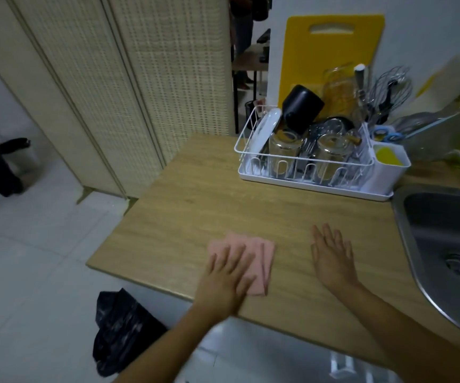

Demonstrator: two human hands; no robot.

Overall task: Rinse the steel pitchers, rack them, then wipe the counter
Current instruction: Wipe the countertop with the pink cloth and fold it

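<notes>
Head view: wiping step; left hand (227,275), fingers flat, presses pink cloth (253,261) near counter (195,194) front edge; right hand (332,258) flat, empty; next, sweep toward dish rack (306,161).

Two bare forearms reach in from the bottom edge, with no sleeves showing on either. The left hand (227,275) and the right hand (332,258) wear no gloves, rings, watch or bracelets. Fingernails look short and plain.
</notes>
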